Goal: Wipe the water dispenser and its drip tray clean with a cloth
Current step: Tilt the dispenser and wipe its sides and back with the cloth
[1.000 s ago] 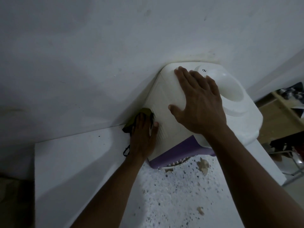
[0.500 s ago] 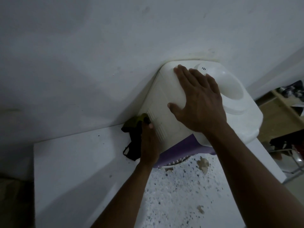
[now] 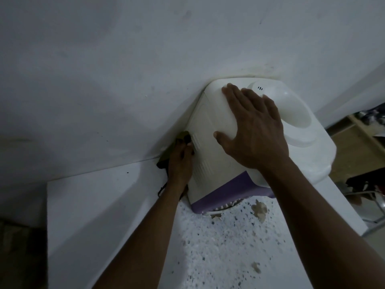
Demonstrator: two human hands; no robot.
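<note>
The water dispenser (image 3: 210, 130) is standing against the wall (image 3: 125, 80) on a speckled counter (image 3: 218, 247). The right hand (image 3: 256, 130) is lying flat on the dispenser's top, 5 fingers straight and spread. At the dispenser's left side, by the vent slots, the left hand (image 3: 180, 163) is gripping the dark green cloth (image 3: 164, 158) and pressing it against the panel.

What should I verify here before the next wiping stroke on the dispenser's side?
1. Cloth held in the left hand, pressed against the dispenser side: ok.
2. Right hand flat on top, steadying it: ok.
3. Drip tray in view: not ok.
4. Side panel wiped clean: cannot tell, the picture is dim.
5. Stains on the counter cleared: not ok.
</note>
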